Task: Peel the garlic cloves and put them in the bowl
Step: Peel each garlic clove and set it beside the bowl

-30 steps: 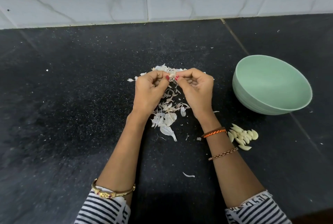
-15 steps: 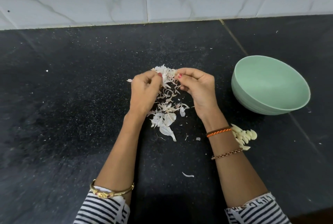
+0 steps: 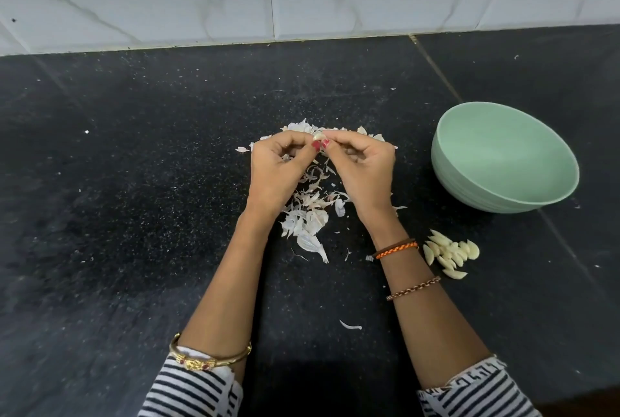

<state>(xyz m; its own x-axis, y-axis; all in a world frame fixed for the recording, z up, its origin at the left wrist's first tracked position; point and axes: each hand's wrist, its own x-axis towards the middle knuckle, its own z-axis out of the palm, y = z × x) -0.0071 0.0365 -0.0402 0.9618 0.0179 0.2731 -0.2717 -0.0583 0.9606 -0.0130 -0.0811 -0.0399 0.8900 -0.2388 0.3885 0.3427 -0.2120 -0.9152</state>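
Fingertips of the left hand (image 3: 275,171) and the right hand (image 3: 364,168) pinch one garlic clove (image 3: 319,137) together above the peel pile (image 3: 308,215); the bowl (image 3: 469,188) stands at right.

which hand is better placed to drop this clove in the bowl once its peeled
Right. The right hand already pinches the small pale garlic clove and lies nearer the mint-green round bowl; the left hand lies farther.

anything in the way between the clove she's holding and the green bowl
Nothing visible. Both hands pinch the garlic clove over the peel pile; the green bowl sits open to the right, with bare black counter between. The peeled cloves lie nearer, off that path.
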